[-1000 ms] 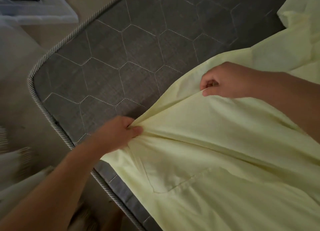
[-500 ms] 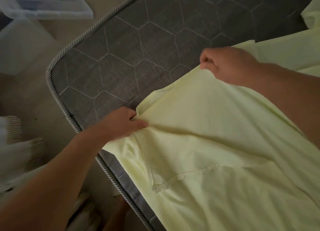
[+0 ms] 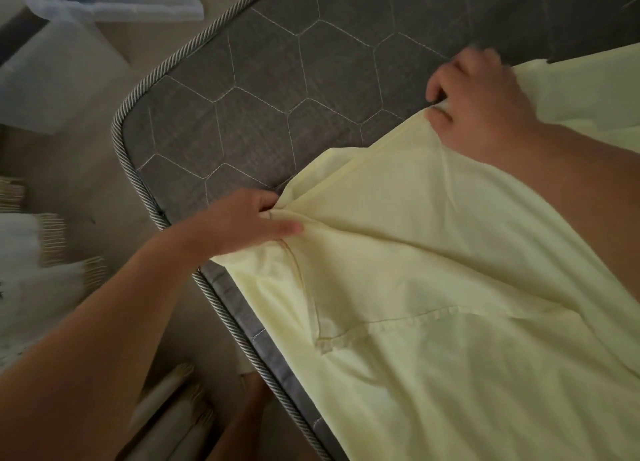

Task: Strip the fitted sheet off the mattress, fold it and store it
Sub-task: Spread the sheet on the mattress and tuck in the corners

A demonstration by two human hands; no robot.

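1. The right hand (image 3: 485, 107) is a bit blurry. The yellow fitted sheet (image 3: 450, 287) runs off the picture. The stripy things (image 3: 52, 239) on the left are too blurry to tell.
2. The left hand (image 3: 242, 225) pinches a bunch of the sheet's edge. The right hand's fingers curl round the same edge.
3. Past the fingertips, the gray mattress (image 3: 277, 97) is bare. Behind them, the sheet lies on it. A clear box (image 3: 114, 0) sits on the floor (image 3: 86, 166).
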